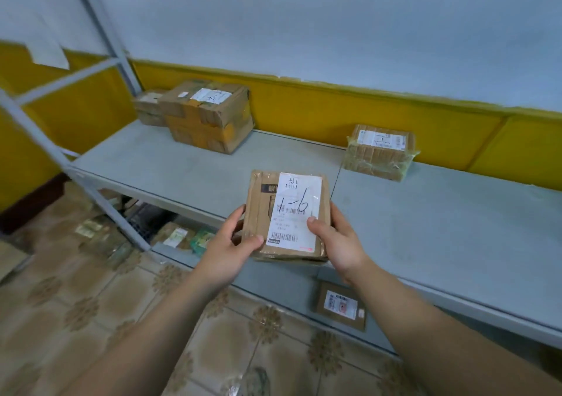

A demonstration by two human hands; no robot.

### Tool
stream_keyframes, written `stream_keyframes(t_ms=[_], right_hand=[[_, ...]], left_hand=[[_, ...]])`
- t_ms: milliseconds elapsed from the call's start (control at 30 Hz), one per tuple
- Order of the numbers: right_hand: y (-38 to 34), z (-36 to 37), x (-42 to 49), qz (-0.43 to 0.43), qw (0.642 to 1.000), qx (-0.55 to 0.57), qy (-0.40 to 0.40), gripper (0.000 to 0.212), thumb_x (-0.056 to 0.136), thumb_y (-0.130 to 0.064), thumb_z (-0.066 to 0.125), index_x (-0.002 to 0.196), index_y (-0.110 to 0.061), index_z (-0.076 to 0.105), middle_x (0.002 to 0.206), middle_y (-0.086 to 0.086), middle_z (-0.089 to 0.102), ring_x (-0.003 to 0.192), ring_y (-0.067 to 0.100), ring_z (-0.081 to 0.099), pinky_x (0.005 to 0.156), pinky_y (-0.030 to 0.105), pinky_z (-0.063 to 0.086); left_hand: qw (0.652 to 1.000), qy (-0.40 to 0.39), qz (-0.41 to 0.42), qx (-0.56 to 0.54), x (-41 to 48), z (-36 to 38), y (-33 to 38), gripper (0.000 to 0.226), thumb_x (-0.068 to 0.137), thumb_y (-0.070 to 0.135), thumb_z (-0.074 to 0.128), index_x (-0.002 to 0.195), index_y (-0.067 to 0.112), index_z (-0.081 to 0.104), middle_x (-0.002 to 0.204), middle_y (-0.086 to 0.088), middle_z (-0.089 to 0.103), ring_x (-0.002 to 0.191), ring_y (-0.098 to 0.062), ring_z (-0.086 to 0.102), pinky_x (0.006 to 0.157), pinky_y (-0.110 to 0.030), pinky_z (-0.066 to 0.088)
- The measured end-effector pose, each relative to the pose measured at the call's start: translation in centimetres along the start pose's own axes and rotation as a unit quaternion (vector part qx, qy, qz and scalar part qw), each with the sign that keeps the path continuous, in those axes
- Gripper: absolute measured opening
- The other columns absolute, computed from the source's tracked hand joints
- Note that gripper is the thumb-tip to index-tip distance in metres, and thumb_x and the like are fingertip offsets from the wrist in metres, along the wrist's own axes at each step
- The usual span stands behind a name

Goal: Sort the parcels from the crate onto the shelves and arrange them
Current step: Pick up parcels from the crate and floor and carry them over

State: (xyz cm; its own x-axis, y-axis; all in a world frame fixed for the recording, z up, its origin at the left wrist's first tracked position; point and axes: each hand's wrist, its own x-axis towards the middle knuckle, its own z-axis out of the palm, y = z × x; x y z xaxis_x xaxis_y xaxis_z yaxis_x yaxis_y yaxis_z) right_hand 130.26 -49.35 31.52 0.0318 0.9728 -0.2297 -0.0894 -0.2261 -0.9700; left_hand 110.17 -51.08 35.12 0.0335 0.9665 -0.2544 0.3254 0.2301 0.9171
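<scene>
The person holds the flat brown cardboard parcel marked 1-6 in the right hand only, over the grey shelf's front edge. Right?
No. The head view shows both hands holding the flat brown cardboard parcel marked 1-6: left hand on its left edge, right hand on its right. It is over the front edge of the grey metal shelf.

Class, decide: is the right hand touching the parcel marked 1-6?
Touching. In the head view the right hand grips the parcel, thumb pressed on top.

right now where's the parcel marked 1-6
In the head view, the 1-6 parcel is mid-frame, gripped by the left hand and right hand at the front edge of the grey shelf, in front of the wrapped parcel at back right.
</scene>
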Motion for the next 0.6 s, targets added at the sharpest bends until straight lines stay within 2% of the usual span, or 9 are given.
stream_keyframes(t_ms=[67,133,233,300,400,500,600], right_hand=[[0.2,1.5,-1.5,0.001,1.000,-0.002,-0.012,0.061,0.092,-0.016,0.068,0.148,-0.022,0.044,0.136,0.000,0.061,0.119,0.017,0.062,0.101,0.037,0.052],[0.2,3.3,-2.6,0.000,1.000,-0.008,-0.021,0.060,0.094,-0.014,0.065,0.149,-0.024,0.042,0.137,-0.002,0.060,0.119,0.017,0.062,0.098,0.033,0.053],[0.8,6.1,-3.7,0.009,0.999,-0.026,-0.027,0.061,0.094,-0.019,0.065,0.148,-0.033,0.040,0.133,-0.008,0.061,0.117,0.016,0.062,0.099,0.034,0.052],[1.7,9.0,-4.4,0.018,0.999,-0.032,-0.039,0.062,0.094,-0.020,0.065,0.148,-0.036,0.039,0.130,-0.008,0.062,0.115,0.015,0.063,0.097,0.033,0.053],[3.4,14.4,-5.0,0.036,0.997,-0.041,-0.047,0.057,0.097,-0.019,0.062,0.145,-0.040,0.040,0.129,-0.006,0.065,0.110,0.013,0.066,0.089,0.028,0.056],[5.4,20.7,-5.7,0.047,0.997,-0.053,-0.027,0.058,0.098,-0.019,0.059,0.148,-0.038,0.037,0.133,-0.004,0.062,0.111,0.017,0.066,0.094,0.036,0.056],[7.2,26.1,-6.6,0.029,0.992,-0.125,-0.017,0.076,0.095,-0.028,0.065,0.155,-0.038,0.020,0.136,-0.008,0.057,0.110,0.017,0.065,0.095,0.040,0.055]], left_hand=[[1.000,0.011,0.004,-0.001,-1.6,-1.5,-1.0,0.062,0.094,0.015,0.060,0.145,0.038,0.035,0.122,0.022,0.054,0.115,-0.007,0.054,0.106,-0.039,0.043],[1.000,0.022,0.018,-0.007,-2.9,-3.4,-1.7,0.061,0.093,0.012,0.061,0.144,0.037,0.038,0.127,0.020,0.054,0.111,0.002,0.054,0.104,-0.035,0.043],[0.999,0.025,0.029,0.004,-4.4,-6.0,-2.9,0.059,0.093,0.011,0.061,0.134,0.047,0.036,0.114,0.030,0.049,0.099,0.012,0.051,0.095,-0.027,0.041],[0.999,0.029,0.022,0.021,-5.3,-8.4,-4.7,0.064,0.092,0.014,0.063,0.130,0.057,0.032,0.115,0.029,0.048,0.105,0.003,0.051,0.097,-0.030,0.042],[0.999,0.040,0.000,0.023,-6.6,-13.0,-7.9,0.074,0.089,0.014,0.067,0.120,0.072,0.033,0.131,0.020,0.048,0.120,-0.014,0.052,0.097,-0.045,0.050],[1.000,0.024,-0.008,0.011,-7.4,-17.8,-11.2,0.078,0.089,0.007,0.066,0.133,0.060,0.030,0.124,0.025,0.049,0.113,-0.009,0.055,0.086,-0.034,0.054],[1.000,0.010,-0.013,0.009,-7.6,-22.1,-13.9,0.079,0.089,0.002,0.063,0.136,0.055,0.028,0.110,0.034,0.049,0.101,0.002,0.056,0.072,-0.020,0.052]])
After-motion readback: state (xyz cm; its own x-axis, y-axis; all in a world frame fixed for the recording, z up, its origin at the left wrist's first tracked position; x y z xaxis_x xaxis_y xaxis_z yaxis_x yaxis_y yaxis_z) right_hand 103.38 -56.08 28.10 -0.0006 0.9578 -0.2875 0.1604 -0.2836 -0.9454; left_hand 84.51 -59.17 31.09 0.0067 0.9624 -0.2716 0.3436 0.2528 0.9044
